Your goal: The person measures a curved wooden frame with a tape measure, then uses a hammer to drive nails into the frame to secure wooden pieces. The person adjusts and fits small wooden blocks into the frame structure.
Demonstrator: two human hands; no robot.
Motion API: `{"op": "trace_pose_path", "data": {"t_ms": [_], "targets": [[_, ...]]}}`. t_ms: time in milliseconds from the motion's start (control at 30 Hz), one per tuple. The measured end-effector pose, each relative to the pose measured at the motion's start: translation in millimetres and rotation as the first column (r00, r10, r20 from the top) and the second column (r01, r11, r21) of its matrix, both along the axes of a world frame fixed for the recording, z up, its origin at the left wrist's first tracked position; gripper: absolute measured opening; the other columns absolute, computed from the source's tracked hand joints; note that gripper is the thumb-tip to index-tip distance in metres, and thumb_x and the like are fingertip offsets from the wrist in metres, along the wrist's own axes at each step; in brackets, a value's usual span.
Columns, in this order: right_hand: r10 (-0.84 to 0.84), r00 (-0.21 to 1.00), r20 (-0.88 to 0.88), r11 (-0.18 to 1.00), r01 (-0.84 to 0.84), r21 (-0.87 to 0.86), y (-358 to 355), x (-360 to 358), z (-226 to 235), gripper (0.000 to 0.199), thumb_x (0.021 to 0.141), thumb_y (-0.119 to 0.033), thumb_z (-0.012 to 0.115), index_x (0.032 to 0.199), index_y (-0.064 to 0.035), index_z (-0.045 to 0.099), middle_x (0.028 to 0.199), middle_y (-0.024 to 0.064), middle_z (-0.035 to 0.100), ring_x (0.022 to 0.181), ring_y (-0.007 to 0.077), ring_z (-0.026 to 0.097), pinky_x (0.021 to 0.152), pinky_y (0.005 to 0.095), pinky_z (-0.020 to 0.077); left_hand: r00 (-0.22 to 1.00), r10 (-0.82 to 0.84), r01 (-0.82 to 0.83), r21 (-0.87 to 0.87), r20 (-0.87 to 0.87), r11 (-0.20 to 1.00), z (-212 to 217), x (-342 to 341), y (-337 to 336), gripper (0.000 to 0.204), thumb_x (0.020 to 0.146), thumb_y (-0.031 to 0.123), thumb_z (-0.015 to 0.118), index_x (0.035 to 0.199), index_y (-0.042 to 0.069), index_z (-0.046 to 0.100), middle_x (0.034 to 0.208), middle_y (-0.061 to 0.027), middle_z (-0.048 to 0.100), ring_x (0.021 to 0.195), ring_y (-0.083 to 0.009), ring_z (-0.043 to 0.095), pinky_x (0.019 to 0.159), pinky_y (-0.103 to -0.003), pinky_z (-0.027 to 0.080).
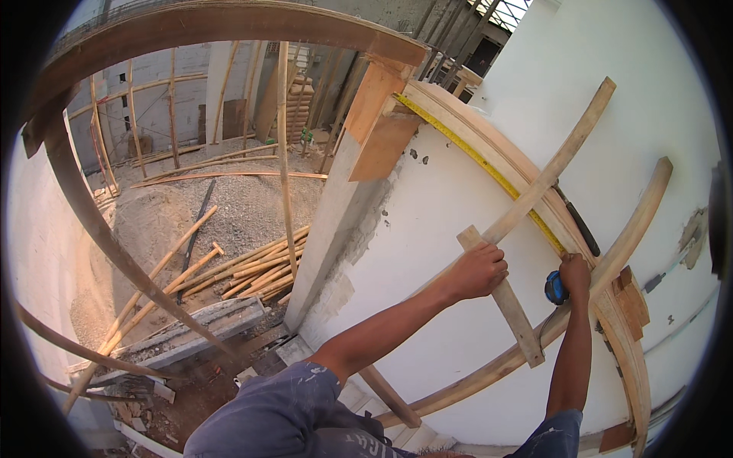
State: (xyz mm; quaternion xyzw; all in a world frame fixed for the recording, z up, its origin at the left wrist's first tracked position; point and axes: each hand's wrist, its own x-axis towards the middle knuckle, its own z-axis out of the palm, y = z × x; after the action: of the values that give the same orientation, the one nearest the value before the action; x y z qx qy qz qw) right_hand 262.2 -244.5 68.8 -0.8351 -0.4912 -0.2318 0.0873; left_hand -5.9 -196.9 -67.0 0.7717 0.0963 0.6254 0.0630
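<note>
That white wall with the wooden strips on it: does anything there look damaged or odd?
Yes. The white wall has chipped, bare patches: along its left edge by the grey post, and at the far right, where plaster is gone. The left hand rests on a wooden strip; the right hand holds a blue tape measure.

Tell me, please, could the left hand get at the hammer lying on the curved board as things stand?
Probably yes. The hammer lies bare just above the right hand. The left hand grips a batten nearby and would have to let go, then cross over the right hand.
</note>
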Motion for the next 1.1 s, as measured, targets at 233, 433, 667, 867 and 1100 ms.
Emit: {"op": "trace_pose_path", "data": {"t_ms": [233, 433, 667, 867, 1100], "targets": [[-0.021, 0.999, -0.032, 1.0, 0.021, 0.009, -2, -7, 2, 0.043, 0.098, -0.037, 0.051, 0.105, 0.0027, 0.065, 0.103, 0.0286, 0.069, 0.099, 0.0449, 0.066, 0.087, 0.0529, 0.0513, 0.997, 0.028, -0.03, -0.024, -0.077, 0.999, 0, 0, -1, 0.012, 0.085, 0.012, 0.068, 0.076, 0.004, 0.064, 0.08, -0.0085, 0.056, 0.085, -0.0257, 0.057, 0.084, -0.038, 0.045], [-0.021, 0.997, -0.072, 0.999, 0.023, 0.03, -2, -10, 2, 0.043, 0.099, -0.039, 0.051, 0.105, 0.0011, 0.066, 0.103, 0.0265, 0.07, 0.099, 0.0431, 0.067, 0.086, 0.0517, 0.052, 0.999, 0.001, -0.002, -0.034, -0.043, 0.999, 2, 0, 1, 0.004, 0.082, 0.007, 0.067, 0.083, 0.004, 0.065, 0.082, -0.0076, 0.059, 0.085, -0.0272, 0.058, 0.084, -0.04, 0.046], [-0.048, 0.992, -0.115, 0.999, 0.048, -0.005, 0, -7, 3, 0.04, 0.097, -0.037, 0.053, 0.108, -0.0005, 0.067, 0.104, 0.0248, 0.07, 0.101, 0.041, 0.067, 0.088, 0.0506, 0.0515, 1.0, 0.017, -0.017, -0.008, -0.021, 1.0, 2, 5, 3, 0.005, 0.081, 0.004, 0.07, 0.083, 0.004, 0.065, 0.082, -0.0071, 0.063, 0.081, -0.0278, 0.06, 0.08, -0.04, 0.047], [-0.013, 0.991, -0.135, 1.0, 0.012, -0.006, -2, -11, 5, 0.041, 0.097, -0.037, 0.053, 0.108, 0.0006, 0.066, 0.102, 0.0248, 0.07, 0.099, 0.0406, 0.068, 0.086, 0.0497, 0.052, 0.999, 0.034, -0.034, -0.019, 0.003, 0.999, 5, 8, -1, 0.005, 0.081, 0.003, 0.07, 0.083, 0.003, 0.065, 0.081, -0.0087, 0.062, 0.079, -0.0294, 0.059, 0.077, -0.04, 0.047], [-0.018, 0.987, -0.158, 1.0, 0.019, 0.006, -3, -14, 6, 0.035, 0.096, -0.033, 0.055, 0.102, -0.0014, 0.069, 0.1, 0.0226, 0.071, 0.096, 0.04, 0.069, 0.084, 0.0499, 0.0533, 0.996, 0.092, -0.092, -0.06, 0.002, 0.994, 10, 13, -5, 0.006, 0.081, 0.004, 0.071, 0.08, 0.002, 0.066, 0.077, -0.0099, 0.06, 0.076, -0.0305, 0.057, 0.075, -0.04, 0.046]]}}
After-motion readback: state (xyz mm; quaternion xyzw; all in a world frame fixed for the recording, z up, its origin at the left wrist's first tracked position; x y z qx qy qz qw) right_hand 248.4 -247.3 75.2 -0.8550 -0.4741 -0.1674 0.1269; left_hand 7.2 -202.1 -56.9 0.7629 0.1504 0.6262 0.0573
